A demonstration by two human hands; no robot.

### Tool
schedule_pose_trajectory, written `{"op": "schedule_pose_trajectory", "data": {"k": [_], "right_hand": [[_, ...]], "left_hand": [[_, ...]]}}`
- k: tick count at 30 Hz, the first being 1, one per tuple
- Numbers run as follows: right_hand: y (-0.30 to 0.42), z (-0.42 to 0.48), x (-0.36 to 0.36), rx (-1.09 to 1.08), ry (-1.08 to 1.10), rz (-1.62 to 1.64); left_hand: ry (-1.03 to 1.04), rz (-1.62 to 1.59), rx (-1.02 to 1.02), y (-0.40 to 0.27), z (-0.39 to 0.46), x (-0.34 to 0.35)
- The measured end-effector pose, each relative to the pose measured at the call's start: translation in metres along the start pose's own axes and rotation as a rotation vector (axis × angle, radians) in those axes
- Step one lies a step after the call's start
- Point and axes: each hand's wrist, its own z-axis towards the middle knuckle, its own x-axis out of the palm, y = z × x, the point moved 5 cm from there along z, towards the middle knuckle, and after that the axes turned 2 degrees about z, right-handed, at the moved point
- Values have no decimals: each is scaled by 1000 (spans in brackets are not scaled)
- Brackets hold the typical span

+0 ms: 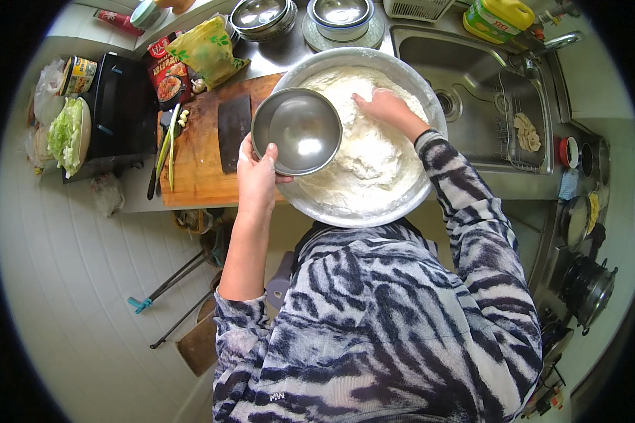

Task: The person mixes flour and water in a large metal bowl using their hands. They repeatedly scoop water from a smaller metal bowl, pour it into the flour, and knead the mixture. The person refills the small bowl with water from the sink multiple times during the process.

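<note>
My left hand (259, 169) grips the rim of a small stainless steel bowl (297, 132), tilted over the left side of a large metal basin (438, 113). Inside the basin lies white flour (328, 79) with a lumpy, doughy mass (370, 153) near the middle. Flour dusts my left thumb. My right hand (385, 106) is in the basin at the upper right of the flour, its fingers partly spread and touching the flour. Whether it holds any flour cannot be told.
A wooden cutting board (196, 174) with a cleaver blade (234, 132), scallions (172, 153) and garlic cloves (183, 117) is left of the basin. Stacked bowls (341, 13) stand behind it. The steel sink (471, 69) is at right, a black appliance (121, 106) at far left.
</note>
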Motion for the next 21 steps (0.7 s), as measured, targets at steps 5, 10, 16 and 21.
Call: {"op": "schedule_pose_trajectory", "data": {"k": [5, 10, 16, 21], "right_hand": [[5, -9, 21, -69, 95, 6], [43, -77, 6, -323, 154, -172], [55, -72, -30, -339, 56, -142], [66, 15, -20, -458, -63, -163]], "left_hand": [[-10, -34, -4, 3, -2, -3], [-29, -48, 39, -5, -7, -8], [-87, -74, 94, -5, -12, -13], [-134, -100, 70, -4, -22, -12]]}}
